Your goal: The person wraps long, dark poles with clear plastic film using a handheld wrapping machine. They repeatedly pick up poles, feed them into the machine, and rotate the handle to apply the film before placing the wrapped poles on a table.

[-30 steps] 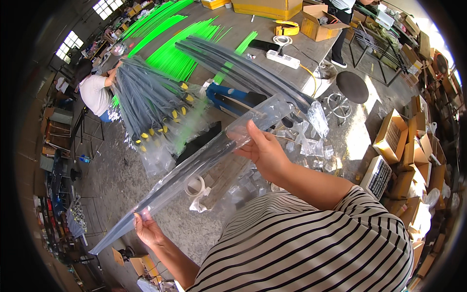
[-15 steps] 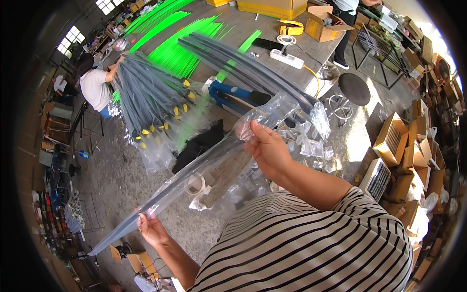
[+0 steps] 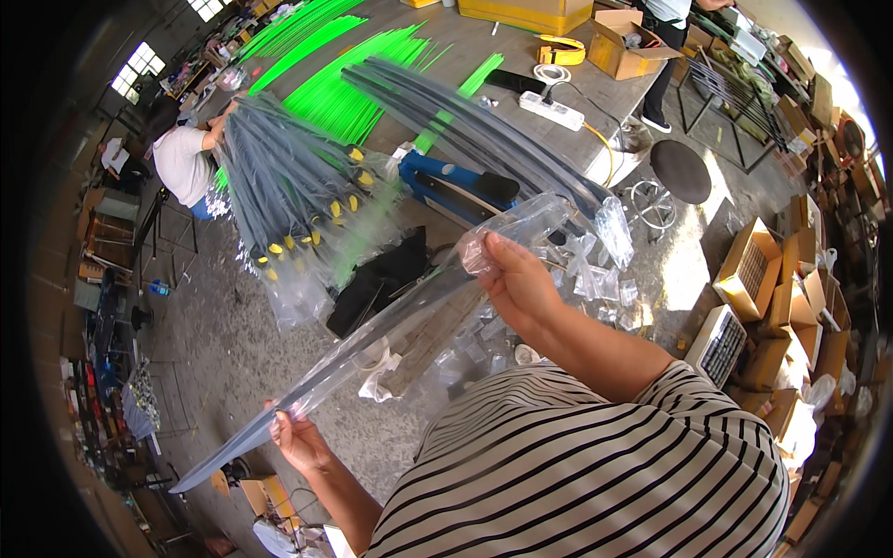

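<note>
A long clear plastic sleeve [image 3: 409,316] with a slim dark grey strip inside stretches slantwise between my hands. My left hand [image 3: 299,445] pinches it at the lower left, and the grey end runs on past those fingers. Toward the upper right, my right hand [image 3: 516,281] grips the sleeve near its other end, where the film spreads loose. Just beyond my right hand, a blue tool like a large stapler [image 3: 456,181] lies on the table's edge. Several wrapped grey strips [image 3: 484,130] rest behind it. To the left, a bundle of wrapped grey pieces with yellow tips [image 3: 279,177] hangs over the edge.
Bright green rods [image 3: 358,79] cover the far part of the table [image 3: 600,112]. A white power strip [image 3: 551,110] and open carton [image 3: 623,46] are at the right. One person [image 3: 181,163] works at far left; another stands behind. A round stool [image 3: 680,172] and several boxes [image 3: 747,265] are to the right.
The sleeve and both hands have shifted slightly, the left hand a little rightward and down. Both hands keep their hold. The view has moved a little.
</note>
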`<move>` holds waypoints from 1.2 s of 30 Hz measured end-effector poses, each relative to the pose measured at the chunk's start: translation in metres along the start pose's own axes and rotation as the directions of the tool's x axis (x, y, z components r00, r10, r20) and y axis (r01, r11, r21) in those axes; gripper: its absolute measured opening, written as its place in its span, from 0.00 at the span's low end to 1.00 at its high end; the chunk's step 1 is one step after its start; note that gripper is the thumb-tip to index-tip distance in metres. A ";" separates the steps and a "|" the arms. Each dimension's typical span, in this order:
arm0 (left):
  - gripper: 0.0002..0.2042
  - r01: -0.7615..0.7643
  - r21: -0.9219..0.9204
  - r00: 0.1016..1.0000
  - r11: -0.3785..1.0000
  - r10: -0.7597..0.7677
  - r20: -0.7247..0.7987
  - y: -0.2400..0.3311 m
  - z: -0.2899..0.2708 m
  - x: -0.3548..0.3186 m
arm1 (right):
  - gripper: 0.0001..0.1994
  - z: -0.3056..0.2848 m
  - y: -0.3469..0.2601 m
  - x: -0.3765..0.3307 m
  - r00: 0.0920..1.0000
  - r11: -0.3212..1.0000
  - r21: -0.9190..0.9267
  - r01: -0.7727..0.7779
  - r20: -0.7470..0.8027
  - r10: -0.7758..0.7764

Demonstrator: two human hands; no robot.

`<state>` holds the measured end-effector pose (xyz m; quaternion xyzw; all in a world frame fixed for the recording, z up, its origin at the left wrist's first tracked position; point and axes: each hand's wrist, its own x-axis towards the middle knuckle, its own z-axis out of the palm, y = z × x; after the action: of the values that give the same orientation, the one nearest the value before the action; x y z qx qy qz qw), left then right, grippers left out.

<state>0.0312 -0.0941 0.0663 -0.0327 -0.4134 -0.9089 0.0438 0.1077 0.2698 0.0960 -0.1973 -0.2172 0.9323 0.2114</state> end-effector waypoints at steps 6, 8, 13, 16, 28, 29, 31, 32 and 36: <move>0.15 0.043 -0.156 0.999 0.987 -0.046 -0.012 -0.003 -0.013 -0.011 | 0.15 0.008 -0.005 -0.005 0.996 0.999 -0.044 0.032 0.089 -0.028; 0.15 0.079 -0.254 0.997 0.964 -0.076 0.019 -0.006 -0.026 -0.019 | 0.15 0.022 -0.011 -0.010 0.986 0.994 -0.092 0.064 0.161 -0.048; 0.15 0.204 -0.496 0.979 0.844 -0.162 0.127 -0.016 -0.050 -0.058 | 0.14 0.083 -0.017 -0.012 0.892 0.961 -0.225 0.160 0.450 -0.043; 0.17 0.135 -0.503 0.983 0.854 -0.178 -0.038 -0.036 -0.063 -0.086 | 0.14 0.134 -0.007 -0.017 0.768 0.932 -0.321 0.170 0.635 0.078; 0.20 0.250 -0.570 0.956 0.782 -0.293 0.017 -0.040 -0.089 -0.119 | 0.12 0.312 0.160 -0.105 0.144 0.790 -0.570 0.227 0.822 0.551; 0.18 0.366 -0.423 0.925 0.829 -0.374 0.067 -0.030 -0.091 -0.120 | 0.12 0.318 0.172 -0.115 0.117 0.765 -0.599 0.236 0.799 0.590; 0.15 0.557 -0.089 0.830 0.826 -0.547 0.110 0.006 -0.093 -0.126 | 0.13 0.323 0.197 -0.134 0.079 0.745 -0.637 0.199 0.768 0.636; 0.10 0.523 0.126 0.852 0.843 -0.521 -0.058 0.032 -0.080 -0.126 | 0.14 0.323 0.206 -0.141 0.056 0.727 -0.654 0.210 0.750 0.659; 0.02 -0.222 0.557 0.855 0.800 0.434 -0.283 0.118 -0.044 -0.099 | 0.14 0.312 0.232 -0.150 0.046 0.706 -0.664 0.248 0.736 0.676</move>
<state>0.1412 -0.1997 0.1161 0.0920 -0.6065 -0.7331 0.2937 0.0174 -0.0918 0.2826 0.3896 -0.5680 0.6855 -0.2360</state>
